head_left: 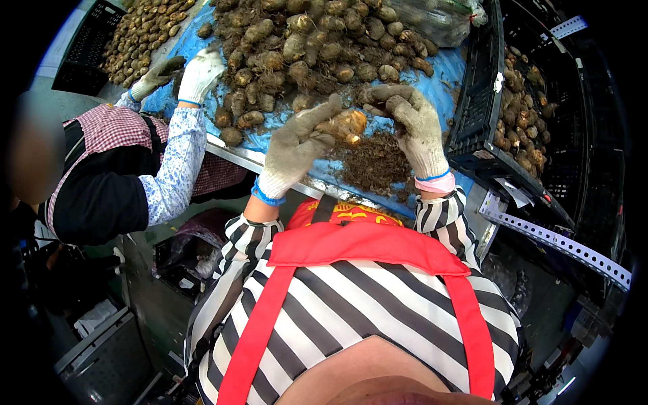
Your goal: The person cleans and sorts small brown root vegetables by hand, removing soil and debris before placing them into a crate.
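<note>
My left hand (pixel 297 145), in a soiled white knit glove with a blue cuff, is closed around a taro corm (pixel 345 125). The corm is brown and hairy at one end, with a smoother orange-tan end toward the right. My right hand (pixel 410 125), gloved with a pink and blue cuff, is just right of the corm. Its fingers are bent and apart, and nothing shows between them. Beneath both hands lies a heap of loose brown root fibres and soil (pixel 374 162) on the blue sheet (pixel 270 138).
A large pile of hairy taro corms (pixel 297 50) covers the table's far side. Black crates (pixel 476 101) stand at the right, with corms (pixel 523 121) inside. A co-worker's gloved hands (pixel 201 74) work at left. Cleaned corms (pixel 145 37) lie beyond, beside another black crate (pixel 84 50).
</note>
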Available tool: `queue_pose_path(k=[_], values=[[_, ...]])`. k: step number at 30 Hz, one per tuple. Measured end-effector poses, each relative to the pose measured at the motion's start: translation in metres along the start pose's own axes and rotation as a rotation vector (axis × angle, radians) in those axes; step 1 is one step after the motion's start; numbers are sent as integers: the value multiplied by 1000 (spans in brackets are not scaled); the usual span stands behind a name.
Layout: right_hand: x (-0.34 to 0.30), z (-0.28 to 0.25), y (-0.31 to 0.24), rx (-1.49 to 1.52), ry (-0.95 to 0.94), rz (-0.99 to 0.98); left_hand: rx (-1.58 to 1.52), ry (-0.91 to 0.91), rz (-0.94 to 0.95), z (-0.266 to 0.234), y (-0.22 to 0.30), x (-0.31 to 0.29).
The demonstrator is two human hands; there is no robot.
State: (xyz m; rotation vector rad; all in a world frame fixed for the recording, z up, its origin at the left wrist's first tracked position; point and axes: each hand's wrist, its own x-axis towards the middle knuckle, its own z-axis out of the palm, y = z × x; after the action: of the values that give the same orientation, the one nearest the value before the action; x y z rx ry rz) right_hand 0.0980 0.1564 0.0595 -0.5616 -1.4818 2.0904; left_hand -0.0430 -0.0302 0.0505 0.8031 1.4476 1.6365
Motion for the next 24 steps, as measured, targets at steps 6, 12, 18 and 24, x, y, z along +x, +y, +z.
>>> queue_pose_path(k=[6,12,18,24], values=[[-6,6,21,103,-151,168,42,51,72,4,-1,0],[-9,6,35,-45,-237,128,46,68,100,8,-8,3],[-13,18,23,-303,-254,190,298,107,234,0,-19,6],[-13,25,26,-338,-260,182,497,225,129,-15,-8,29]])
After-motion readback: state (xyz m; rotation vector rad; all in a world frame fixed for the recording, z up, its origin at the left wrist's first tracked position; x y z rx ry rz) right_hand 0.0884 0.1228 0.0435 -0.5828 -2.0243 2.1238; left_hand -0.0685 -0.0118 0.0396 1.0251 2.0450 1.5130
